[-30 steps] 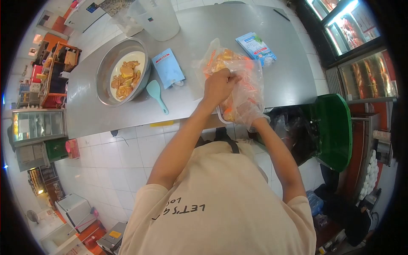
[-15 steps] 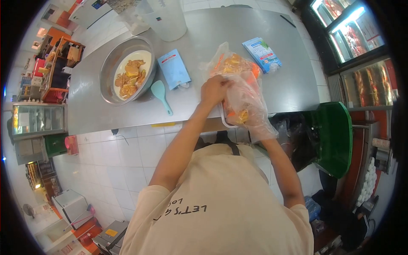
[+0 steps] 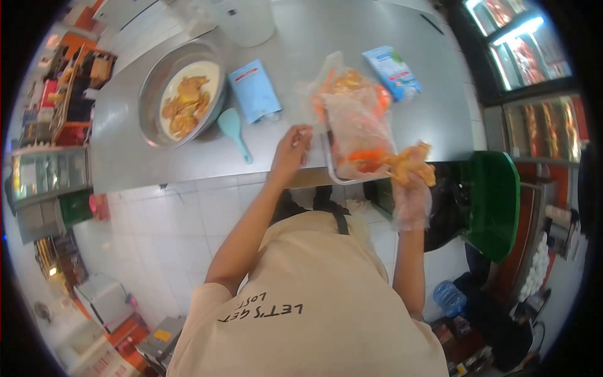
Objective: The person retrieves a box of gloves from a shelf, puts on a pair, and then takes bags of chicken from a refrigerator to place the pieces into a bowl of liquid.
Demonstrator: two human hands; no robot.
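Observation:
My right hand (image 3: 411,204), in a clear plastic glove, grips a piece of raw chicken (image 3: 411,164) with a yellowish coating, held just past the table's front edge. Beside it lies a clear plastic bag (image 3: 358,119) with orange and yellow contents, resting on a white tray (image 3: 331,164). My bare left hand (image 3: 291,154) hovers left of the tray, fingers loosely curled and slightly blurred, with nothing visible in them. Further left, a metal bowl (image 3: 147,113) contains several chicken pieces (image 3: 186,107) on something white.
A pale turquoise rice paddle (image 3: 233,132) and a light blue packet (image 3: 254,91) lie near the bowl. Another blue packet (image 3: 394,72) is behind the bag. A translucent container (image 3: 248,25) stands at the back. Below the table's right side is a green bin (image 3: 493,207).
My right hand has come out of the bag toward me with a chicken piece. My left hand has let go of the bag and moved left and down.

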